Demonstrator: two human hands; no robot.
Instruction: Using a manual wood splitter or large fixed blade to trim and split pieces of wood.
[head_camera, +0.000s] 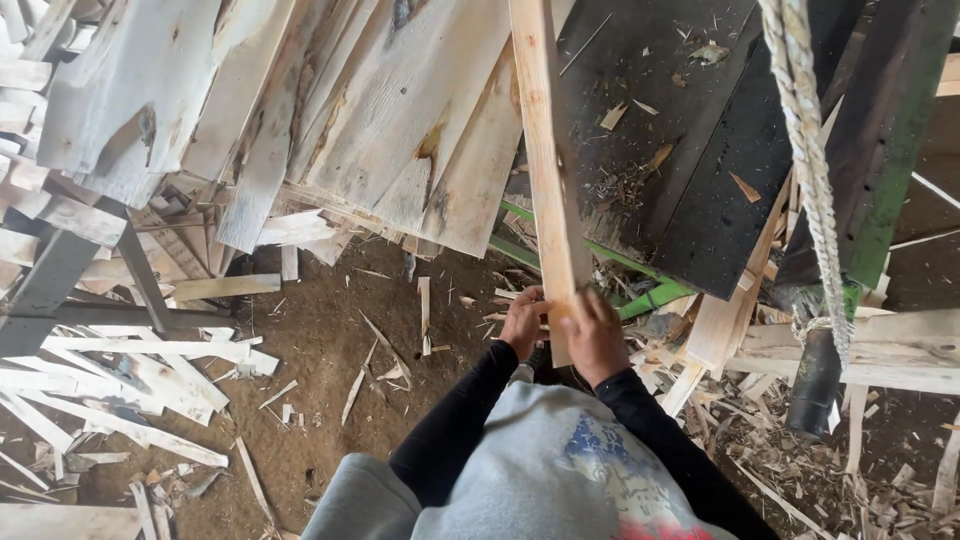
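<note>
Both my hands grip the near end of a long pale wooden plank (545, 150) that runs away from me toward the top of the view. My left hand (522, 320) clasps its left edge. On the right edge, my right hand (595, 335) wraps the same end. My sleeves are black and I wear a grey top. The plank's far end leaves the frame at the top, lying between a heap of boards and a dark platform.
A pile of rough pale boards (330, 110) fills the upper left. A dark, sawdust-strewn platform (700, 150) lies upper right, with green metal bars (640, 295) below. A thick rope (810, 160) hangs at right. Offcuts and splinters (130, 380) litter the dirt floor.
</note>
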